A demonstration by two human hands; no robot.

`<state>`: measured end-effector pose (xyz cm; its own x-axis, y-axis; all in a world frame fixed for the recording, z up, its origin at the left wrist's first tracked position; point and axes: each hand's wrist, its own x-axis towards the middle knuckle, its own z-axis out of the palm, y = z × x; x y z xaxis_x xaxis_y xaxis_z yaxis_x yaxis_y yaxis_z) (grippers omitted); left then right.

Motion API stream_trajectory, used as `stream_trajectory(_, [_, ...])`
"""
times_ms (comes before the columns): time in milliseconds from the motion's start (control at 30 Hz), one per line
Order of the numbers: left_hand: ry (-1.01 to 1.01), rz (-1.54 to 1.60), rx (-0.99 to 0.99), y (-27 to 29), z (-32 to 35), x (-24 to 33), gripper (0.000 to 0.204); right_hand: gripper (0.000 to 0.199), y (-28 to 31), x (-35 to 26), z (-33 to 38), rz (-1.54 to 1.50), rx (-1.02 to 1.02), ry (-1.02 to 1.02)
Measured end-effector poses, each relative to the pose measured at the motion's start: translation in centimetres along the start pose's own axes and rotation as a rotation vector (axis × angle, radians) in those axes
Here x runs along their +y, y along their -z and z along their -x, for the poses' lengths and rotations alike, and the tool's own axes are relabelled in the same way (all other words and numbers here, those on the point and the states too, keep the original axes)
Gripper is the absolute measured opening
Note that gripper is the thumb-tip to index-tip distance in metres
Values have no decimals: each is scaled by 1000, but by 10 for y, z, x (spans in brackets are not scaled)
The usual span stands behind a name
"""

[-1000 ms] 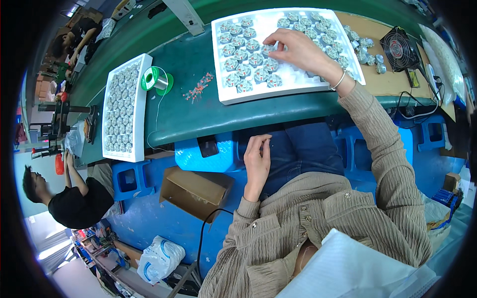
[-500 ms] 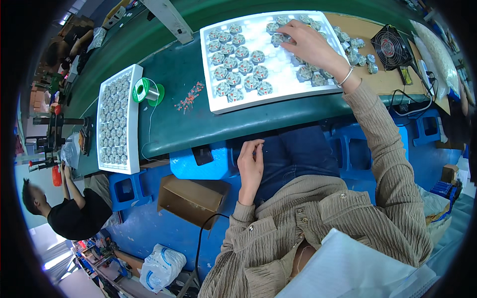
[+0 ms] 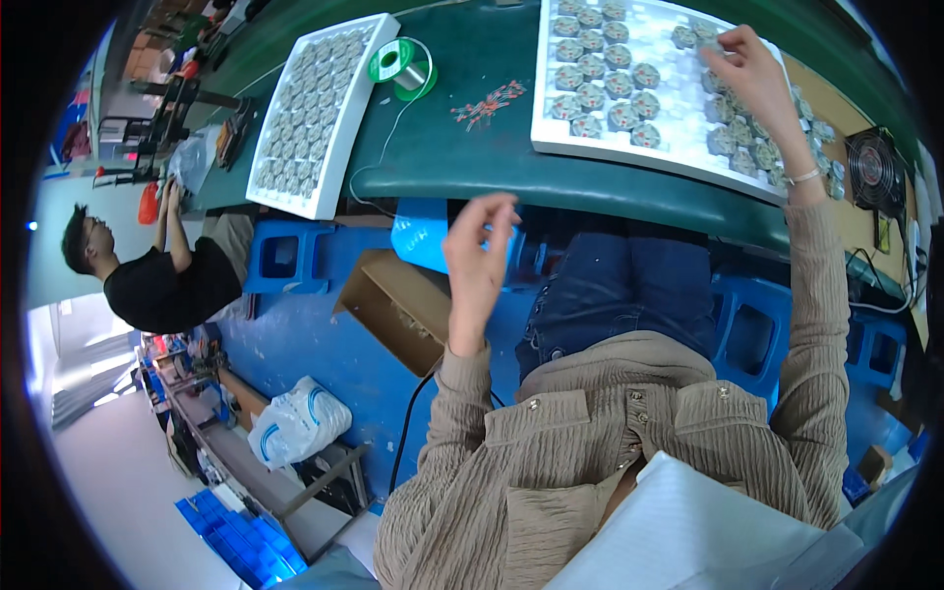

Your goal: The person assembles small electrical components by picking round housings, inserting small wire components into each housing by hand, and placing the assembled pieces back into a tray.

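A white foam tray (image 3: 629, 157) lies on the green bench, holding rows of round grey components (image 3: 618, 56) with small red marks. My right hand (image 3: 755, 84) is over the tray's right half, thumb and fingers pinched beside the round components there. Blur at the fingertips hides what they hold, if anything. My left hand (image 3: 478, 261) is raised in front of the bench edge, above my lap. Its fingers are curled and the tips drawn together; anything between them is too small to make out. Left of the tray lies a loose pile of small red parts with thin leads (image 3: 489, 104).
A second white tray (image 3: 339, 197) of round components sits left, beside a green solder wire spool (image 3: 405, 69). At right, a black fan (image 3: 875, 172) stands on brown board near loose components. Below are an open cardboard box (image 3: 388, 315) and blue stools (image 3: 747, 329). Someone (image 3: 172, 285) works at far left.
The view has swung, so the bench and trays sit higher and farther right. My left hand is raised closer to the bench edge. My right hand stays over the tray's right half.
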<state>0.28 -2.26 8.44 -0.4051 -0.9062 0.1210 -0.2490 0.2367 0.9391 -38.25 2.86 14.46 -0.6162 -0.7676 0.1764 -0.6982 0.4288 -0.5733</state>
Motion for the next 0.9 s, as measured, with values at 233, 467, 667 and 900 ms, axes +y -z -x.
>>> stream_trajectory(233, [-266, -535, 204, 18, -82, -18, 8, 32, 8, -37, 84, -762, -297, 153])
stream_trajectory(467, [-223, -727, 139, 9, -122, -23, 10, 42, -15, -54, 162, -1035, -688, -89])
stream_trajectory(667, [-51, -685, 42, 18, -107, -3, 7, 36, -56, -39, 192, -1076, -843, -267])
stream_trajectory(900, [151, 154, -78, -2, -24, 10, 9, 33, -95, -19, 220, -1204, -669, -444])
